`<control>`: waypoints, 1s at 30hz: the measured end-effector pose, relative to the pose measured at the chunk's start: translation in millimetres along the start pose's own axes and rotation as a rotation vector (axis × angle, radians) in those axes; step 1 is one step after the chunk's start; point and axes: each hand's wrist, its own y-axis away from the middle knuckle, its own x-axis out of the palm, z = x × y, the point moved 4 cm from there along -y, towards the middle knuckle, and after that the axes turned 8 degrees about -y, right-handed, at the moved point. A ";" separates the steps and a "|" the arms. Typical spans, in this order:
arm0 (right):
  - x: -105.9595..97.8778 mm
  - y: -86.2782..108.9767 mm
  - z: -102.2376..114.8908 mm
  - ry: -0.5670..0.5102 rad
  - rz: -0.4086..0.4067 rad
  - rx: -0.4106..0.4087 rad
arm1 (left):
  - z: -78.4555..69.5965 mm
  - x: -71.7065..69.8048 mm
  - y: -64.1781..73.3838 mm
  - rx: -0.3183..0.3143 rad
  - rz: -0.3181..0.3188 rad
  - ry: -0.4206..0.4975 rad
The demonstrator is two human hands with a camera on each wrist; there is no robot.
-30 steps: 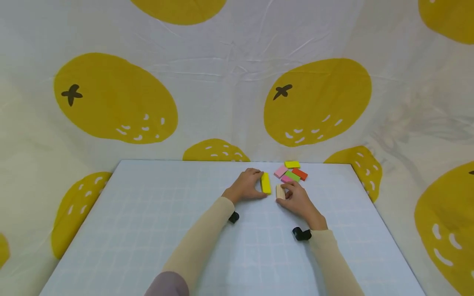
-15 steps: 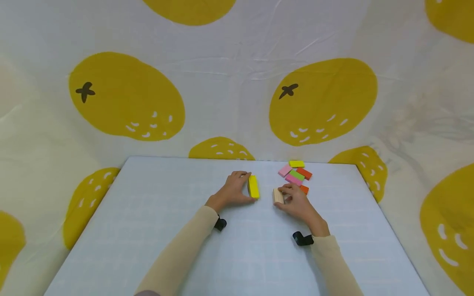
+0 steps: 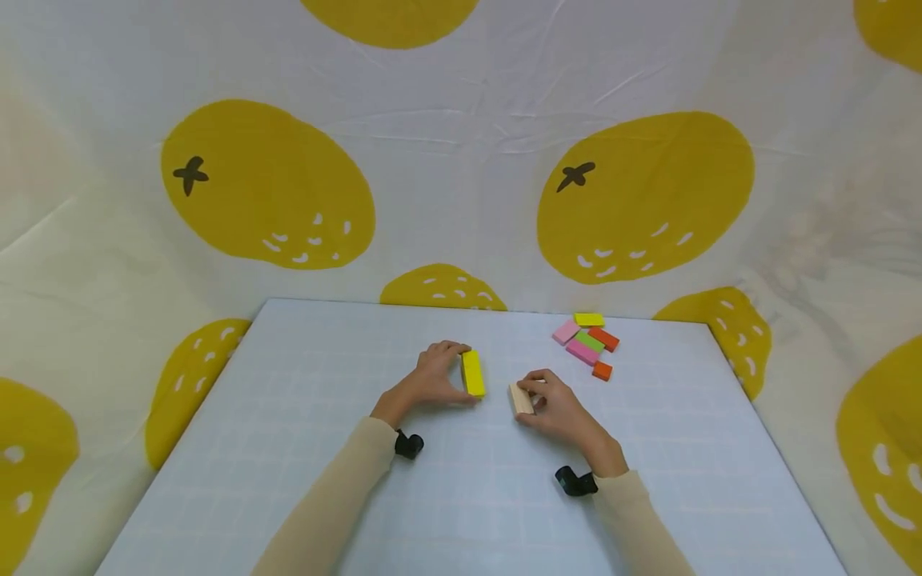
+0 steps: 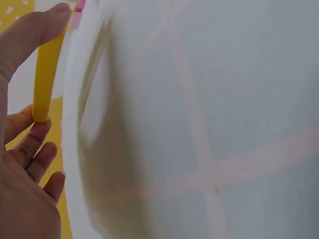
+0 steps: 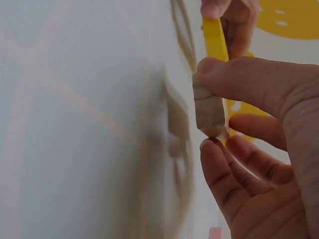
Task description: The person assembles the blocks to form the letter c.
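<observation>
My left hand [image 3: 430, 378] pinches a long yellow block [image 3: 472, 374] by its two ends, thumb at the near end and fingers at the far end. In the left wrist view the yellow block [image 4: 47, 74] spans the gap between thumb and fingertips, its shadow apart from it on the table. To the right, my right hand [image 3: 562, 408] grips a plain wooden block [image 3: 522, 399] between thumb and fingers. A line crosses the wooden block [image 5: 208, 107] in the right wrist view; whether it is two pieces I cannot tell. A short space separates the two held blocks.
Beyond my right hand lies a loose group: a yellow block [image 3: 589, 319], a red-orange block [image 3: 603, 339], a green block [image 3: 590, 342], pink blocks [image 3: 583, 352] and a small orange block [image 3: 602, 371]. The white table [image 3: 324, 344] meets a lemon-patterned cloth [image 3: 461, 200] behind.
Both hands have moved left and nearer with their blocks, away from the coloured group. The small orange block, hidden at first, now shows fully. The view has shifted slightly.
</observation>
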 end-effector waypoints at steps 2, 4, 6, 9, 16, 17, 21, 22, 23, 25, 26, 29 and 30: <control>5.1 1.2 4.5 -0.005 0.010 -0.009 | 3.2 -3.1 5.1 0.004 0.017 0.029; 9.4 2.3 10.1 -0.026 0.018 -0.021 | 7.1 -7.1 11.2 0.006 0.037 0.072; 13.7 3.0 16.7 -0.040 0.029 -0.046 | 12.1 -11.0 18.0 0.008 0.054 0.112; 20.3 4.2 25.0 -0.055 0.042 -0.078 | 20.7 -14.9 28.1 0.007 0.071 0.135; 35.7 9.0 36.2 -0.044 0.053 -0.152 | 39.9 -12.7 44.4 -0.013 0.084 0.143; 37.6 9.7 37.7 -0.046 0.054 -0.157 | 42.3 -11.7 46.6 -0.018 0.088 0.153; 46.6 10.7 42.0 -0.039 0.077 -0.162 | 46.9 -8.5 54.2 -0.022 0.109 0.171; 48.7 10.8 43.4 -0.036 0.087 -0.161 | 47.2 -8.2 55.4 -0.020 0.114 0.169; 51.0 11.0 44.5 -0.031 0.096 -0.165 | 47.2 -8.0 56.3 -0.019 0.118 0.164; 55.6 11.3 46.3 -0.022 0.114 -0.179 | 46.8 -8.2 57.3 -0.015 0.117 0.159; 57.6 11.7 47.5 -0.017 0.122 -0.188 | 46.9 -8.3 57.6 -0.014 0.117 0.158; 62.5 12.9 51.1 -0.015 0.134 -0.209 | 47.3 -7.2 58.1 -0.006 0.114 0.164; 64.3 13.7 52.1 -0.012 0.139 -0.215 | 47.4 -6.4 58.3 -0.001 0.113 0.166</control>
